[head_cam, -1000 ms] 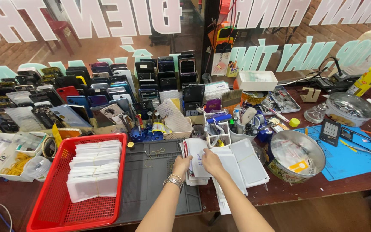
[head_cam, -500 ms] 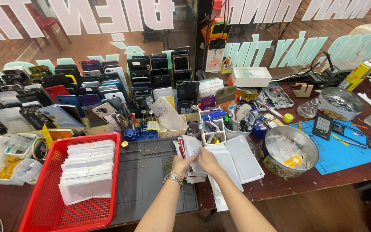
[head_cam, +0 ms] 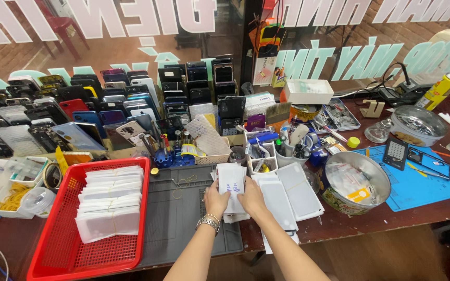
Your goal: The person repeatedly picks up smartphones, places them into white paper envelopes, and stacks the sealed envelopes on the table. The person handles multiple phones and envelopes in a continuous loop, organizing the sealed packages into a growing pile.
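Right now a flat white packet [head_cam: 232, 183], thin and papery with blue handwriting on its face, sits between both hands at the near middle of the desk [head_cam: 371, 224], on top of a small stack of similar white sleeves [head_cam: 234, 214]. The left hand [head_cam: 215, 199], with a metal wristwatch [head_cam: 208, 222] on its wrist, has its fingers curled around the packet's left edge; the right hand [head_cam: 250, 197] pinches the right edge, fingers closed on it. Under the stack lies a dark grey rubbery work mat [head_cam: 175, 216], mostly bare toward the left, giving open room between the hands and a red plastic mesh basket [head_cam: 58, 250] filled with bundled white packets. Just right of the hands, larger glossy white sleeves [head_cam: 287, 192] fan out to the desk's front edge. Beyond them stands a round metal bowl [head_cam: 378, 195] of small bags, near a blue mat [head_cam: 433, 190]. Behind the hands, a crowded row of tool holders [head_cam: 266, 151] and upright phone back covers [head_cam: 79, 112] leaves little space at the back.
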